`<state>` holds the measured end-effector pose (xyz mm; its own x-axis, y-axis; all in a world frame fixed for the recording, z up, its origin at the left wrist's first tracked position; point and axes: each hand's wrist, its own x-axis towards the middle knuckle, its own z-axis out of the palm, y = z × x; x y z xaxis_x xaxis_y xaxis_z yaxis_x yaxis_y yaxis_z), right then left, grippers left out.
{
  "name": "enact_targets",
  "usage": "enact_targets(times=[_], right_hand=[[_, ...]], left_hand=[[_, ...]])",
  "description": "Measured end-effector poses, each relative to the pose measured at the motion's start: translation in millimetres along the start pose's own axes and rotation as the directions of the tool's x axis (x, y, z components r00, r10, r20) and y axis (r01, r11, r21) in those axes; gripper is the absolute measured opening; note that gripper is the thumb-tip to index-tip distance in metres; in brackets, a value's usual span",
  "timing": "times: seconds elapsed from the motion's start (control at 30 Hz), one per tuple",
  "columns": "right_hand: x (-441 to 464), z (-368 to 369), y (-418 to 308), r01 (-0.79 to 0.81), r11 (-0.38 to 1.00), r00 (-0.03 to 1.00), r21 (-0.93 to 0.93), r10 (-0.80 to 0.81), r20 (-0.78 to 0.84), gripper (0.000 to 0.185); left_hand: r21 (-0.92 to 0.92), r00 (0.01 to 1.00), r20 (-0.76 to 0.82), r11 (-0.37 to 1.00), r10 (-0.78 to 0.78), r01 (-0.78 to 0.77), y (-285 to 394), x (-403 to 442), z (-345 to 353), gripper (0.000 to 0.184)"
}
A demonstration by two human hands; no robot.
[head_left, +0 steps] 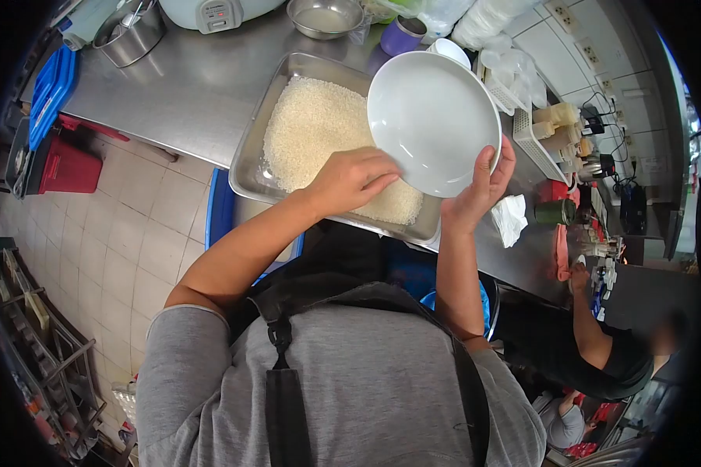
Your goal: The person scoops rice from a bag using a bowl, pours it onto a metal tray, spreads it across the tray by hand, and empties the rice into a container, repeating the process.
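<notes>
A large white bowl (434,117) is tilted over the right side of a metal tray, with its bare inside facing me. My right hand (481,185) grips its lower right rim, thumb on the near side. My left hand (356,179) is over the rice, its curled fingertips overlapping the bowl's lower left edge. Whether those fingers pinch the rim or some grains is hidden. Uncooked white rice (311,128) is heaped in the rectangular metal tray (251,159), spreading below the bowl and my left hand.
On the steel counter (202,93) stand a rice cooker (222,14), a metal bowl (325,17), a purple container (402,36) and a metal pot (130,35). A crumpled white tissue (510,220) lies at right. Another person (600,342) works further along the counter.
</notes>
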<state>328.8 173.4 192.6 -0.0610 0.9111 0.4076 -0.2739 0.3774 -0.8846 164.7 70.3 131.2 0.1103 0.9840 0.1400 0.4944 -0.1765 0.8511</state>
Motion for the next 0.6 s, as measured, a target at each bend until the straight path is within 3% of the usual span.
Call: enact_targets(times=[0.07, 0.17, 0.27, 0.37, 0.47, 0.6], right_hand=[[-1.6, 2.5, 1.5, -0.022, 0.999, 1.000, 0.031, 0.022, -0.004, 0.038], [-0.9, 4.7, 0.5, -0.078, 0.994, 0.996, 0.080, 0.081, -0.029, 0.037], [2.3, 1.5, 0.6, -0.090, 0.989, 0.994, 0.115, 0.096, -0.043, 0.037], [4.2, -6.7, 1.1, -0.089, 0.990, 0.993, 0.110, 0.096, -0.066, 0.036], [6.1, -12.6, 3.3, -0.080, 0.994, 0.992, 0.071, 0.086, -0.090, 0.035], [3.2, -17.3, 7.4, -0.103, 0.992, 0.991, 0.073, 0.108, -0.075, 0.034]], left_hand=[[0.067, 0.975, -0.132, 0.983, 0.179, -0.171, -6.4, 6.7, 4.6, 0.043], [0.323, 0.877, -0.166, 0.865, 0.450, -0.383, -5.2, 15.8, 22.1, 0.044], [0.447, 0.877, -0.136, 0.818, 0.461, -0.361, -6.8, 6.0, 22.9, 0.046], [0.697, 0.891, -0.120, 0.676, 0.438, -0.238, -25.1, -3.1, 11.7, 0.048], [0.656, 0.938, -0.158, 0.743, 0.308, -0.133, -32.6, -8.8, 3.5, 0.048], [0.628, 0.871, -0.266, 0.759, 0.414, -0.169, -12.5, 7.2, 6.7, 0.036]])
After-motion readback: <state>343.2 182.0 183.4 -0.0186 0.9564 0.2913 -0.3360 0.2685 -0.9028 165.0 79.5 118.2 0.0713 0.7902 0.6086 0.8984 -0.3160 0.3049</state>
